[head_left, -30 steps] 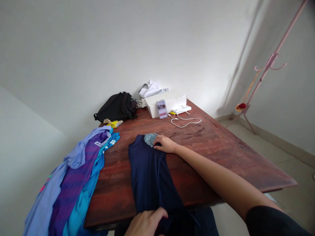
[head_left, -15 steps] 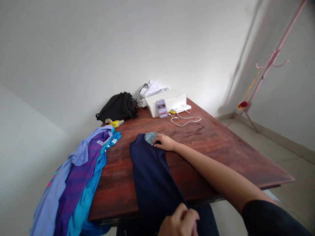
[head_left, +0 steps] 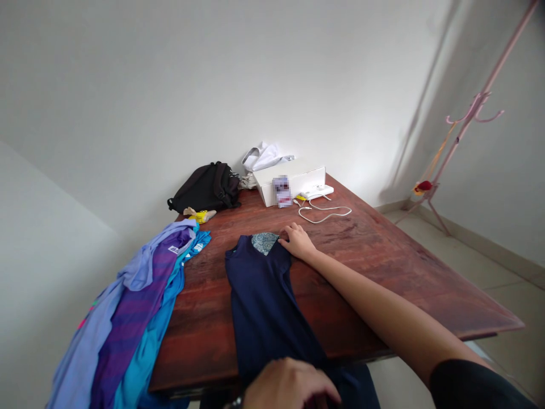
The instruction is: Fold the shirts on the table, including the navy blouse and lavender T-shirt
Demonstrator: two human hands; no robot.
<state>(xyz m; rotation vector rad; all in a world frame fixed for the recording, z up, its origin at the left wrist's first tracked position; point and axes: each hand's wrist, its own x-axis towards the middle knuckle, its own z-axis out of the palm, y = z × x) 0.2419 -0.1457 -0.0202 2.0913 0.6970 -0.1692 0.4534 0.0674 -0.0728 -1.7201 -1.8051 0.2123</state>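
Observation:
A navy garment (head_left: 272, 307) lies lengthwise on the table, its lower end hanging past the front edge. A teal patterned patch (head_left: 264, 243) shows at its neck opening. My right hand (head_left: 298, 241) pinches the garment's edge beside the patch, thumb on the cloth. My left hand (head_left: 293, 386) is over the garment's lower part at the table's front edge, back up and fingers curled; it is slightly blurred and the fingertips are hidden.
Purple, lilac and blue clothes (head_left: 140, 301) drape over the left table edge (head_left: 179, 375). Behind are a black bag (head_left: 204, 187), a yellow item (head_left: 200, 216), a white box (head_left: 293, 176) and a white cable (head_left: 327, 218). A pink coat stand (head_left: 468, 116) is at right.
My right hand has moved slightly right along the garment's top, uncovering more of the patch. My left hand has shifted left over the cloth. The view has shifted slightly.

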